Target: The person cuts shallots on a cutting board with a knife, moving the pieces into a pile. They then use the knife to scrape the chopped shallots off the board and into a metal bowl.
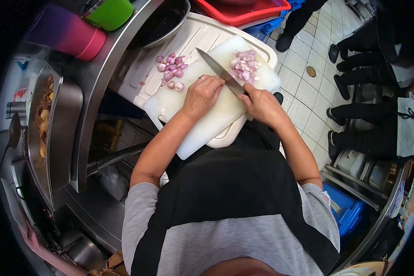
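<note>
My right hand [261, 105] is closed round the handle of a large knife [218, 70], whose blade points up and left over the white cutting board [200, 126]. Beside the blade, my left hand [203, 95] has its fingers pressed together on the board; what they hold is hidden. A ring shows on one finger. Sliced shallots [245, 65] lie in a pile right of the blade. Several whole peeled shallots [172, 69] sit at the upper left, by the board's edge. The board rests on a cream plastic lid [195, 30].
A dark metal bowl [163, 23] and a red basket [253, 14] stand beyond the board. Left are a steel counter edge [96, 76], a food tray [64, 124], a pink and purple cup [73, 34] and another person's hand [32, 237]. People stand at the right.
</note>
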Demonstrator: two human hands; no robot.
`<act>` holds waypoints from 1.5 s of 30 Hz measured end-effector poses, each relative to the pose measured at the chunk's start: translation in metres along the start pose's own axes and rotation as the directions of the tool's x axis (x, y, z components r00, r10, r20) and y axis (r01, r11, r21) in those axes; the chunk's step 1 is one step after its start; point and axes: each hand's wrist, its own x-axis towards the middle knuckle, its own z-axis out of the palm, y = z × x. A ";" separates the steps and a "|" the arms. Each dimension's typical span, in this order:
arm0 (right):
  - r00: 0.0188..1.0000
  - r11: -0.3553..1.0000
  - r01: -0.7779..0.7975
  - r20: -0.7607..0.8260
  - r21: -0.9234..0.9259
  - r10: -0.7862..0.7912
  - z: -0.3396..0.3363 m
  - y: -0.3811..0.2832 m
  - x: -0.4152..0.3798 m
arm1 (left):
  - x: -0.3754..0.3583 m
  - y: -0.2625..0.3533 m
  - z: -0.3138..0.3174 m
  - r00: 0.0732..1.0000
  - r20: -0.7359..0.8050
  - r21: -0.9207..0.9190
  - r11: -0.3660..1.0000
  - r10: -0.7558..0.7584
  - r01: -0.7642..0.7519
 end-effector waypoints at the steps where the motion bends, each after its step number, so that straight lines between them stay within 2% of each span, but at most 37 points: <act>1: 0.999 0.999 -0.041 0.005 -0.027 0.041 -0.006 -0.002 -0.003 | -0.001 -0.001 -0.004 0.999 0.042 -0.037 0.999 -0.021 0.023; 2: 0.996 0.995 -0.083 0.009 -0.055 0.084 -0.012 -0.004 -0.007 | 0.001 -0.004 -0.010 0.999 0.036 -0.030 0.999 -0.024 0.025; 5: 0.997 0.995 -0.078 -0.023 -0.065 0.077 -0.022 -0.010 -0.025 | 0.010 -0.029 -0.036 0.981 -0.031 0.032 0.980 -0.193 0.194; 7: 0.997 0.997 -0.070 -0.017 -0.045 0.069 -0.020 -0.012 -0.036 | 0.022 -0.050 -0.056 0.961 -0.037 0.196 0.941 -0.275 0.277; 8: 0.999 0.999 -0.035 0.023 -0.027 0.035 -0.016 -0.011 -0.040 | 0.029 -0.055 -0.064 0.961 -0.037 0.198 0.940 -0.275 0.277; 10: 0.998 1.000 0.002 0.060 -0.005 -0.001 -0.011 -0.009 -0.042 | 0.045 -0.058 -0.081 0.808 0.187 0.335 0.809 -0.559 0.482; 11: 0.996 1.000 0.004 0.091 0.001 -0.004 -0.009 -0.010 -0.041 | 0.040 -0.078 -0.075 0.854 0.218 0.368 0.851 -0.472 0.376; 12: 0.992 1.000 0.005 0.122 0.007 -0.006 -0.008 -0.010 -0.041 | 0.045 -0.076 -0.075 0.855 0.219 0.368 0.852 -0.470 0.373; 14: 0.993 1.000 -0.016 0.113 0.013 0.014 -0.007 -0.005 -0.037 | 0.055 -0.073 -0.073 0.669 0.367 0.388 0.760 -0.646 0.521; 15: 0.996 0.999 -0.027 0.085 0.034 0.024 -0.006 0.001 -0.034 | 0.058 -0.072 -0.072 0.669 0.369 0.388 0.761 -0.645 0.520; 17: 0.997 0.996 -0.062 0.052 0.058 0.059 -0.010 0.009 -0.028 | 0.063 -0.070 -0.070 0.606 0.412 0.414 0.732 -0.680 0.541; 21: 0.991 0.991 -0.134 0.012 0.027 0.133 -0.018 0.012 -0.025 | 0.058 -0.072 -0.065 0.643 0.414 0.467 0.757 -0.644 0.457; 22: 0.990 0.990 -0.138 0.007 0.029 0.138 -0.019 0.012 -0.026 | 0.050 -0.075 -0.059 0.807 0.282 0.461 0.811 -0.518 0.360; 23: 0.991 0.990 -0.137 0.006 0.014 0.137 -0.019 0.012 -0.026 | 0.043 -0.080 -0.053 0.924 0.145 0.467 0.848 -0.353 0.251; 24: 0.990 0.990 -0.141 0.008 0.000 0.141 -0.018 0.012 -0.029 | 0.044 -0.069 -0.050 0.925 0.156 0.461 0.854 -0.347 0.242; 26: 0.990 0.989 -0.139 0.004 -0.049 0.139 -0.016 0.011 -0.031 | 0.042 -0.024 -0.042 0.914 0.204 0.037 0.936 -0.351 0.351; 28: 0.992 0.987 -0.124 -0.006 -0.098 0.124 -0.015 0.006 -0.031 | 0.031 0.005 -0.023 0.868 0.338 -0.227 0.863 -0.364 0.451; 29: 0.995 0.988 -0.096 -0.016 -0.122 0.095 -0.015 0.002 -0.033 | 0.025 0.012 -0.016 0.840 0.394 -0.150 0.876 -0.373 0.459; 30: 0.997 0.987 -0.070 -0.024 -0.148 0.067 -0.015 0.000 -0.036 | 0.019 0.011 -0.011 0.839 0.401 -0.155 0.876 -0.368 0.458; 32: 0.999 0.982 -0.043 -0.036 -0.184 0.037 -0.012 -0.001 -0.043 | 0.009 0.006 -0.004 0.940 0.227 -0.030 0.963 -0.253 0.266; 33: 0.999 0.980 -0.020 -0.052 -0.200 0.010 -0.009 0.000 -0.046 | 0.010 0.012 -0.009 0.916 0.239 0.005 0.944 -0.321 0.329; 37: 0.995 0.976 0.028 -0.091 -0.214 -0.049 -0.003 0.002 -0.045 | 0.008 0.015 -0.012 0.914 0.222 -0.098 0.925 -0.340 0.368; 39: 0.995 0.977 0.024 -0.090 -0.214 -0.044 -0.004 0.000 -0.046 | 0.007 0.014 -0.010 0.940 0.220 -0.114 0.950 -0.261 0.291; 42: 0.993 0.964 0.052 -0.092 -0.259 -0.078 -0.011 -0.006 -0.053 | 0.006 0.012 -0.007 0.955 0.201 -0.085 0.967 -0.220 0.240; 45: 0.991 0.957 0.073 -0.091 -0.281 -0.103 -0.014 -0.010 -0.062 | 0.004 0.013 -0.004 0.957 0.173 -0.095 0.963 -0.235 0.253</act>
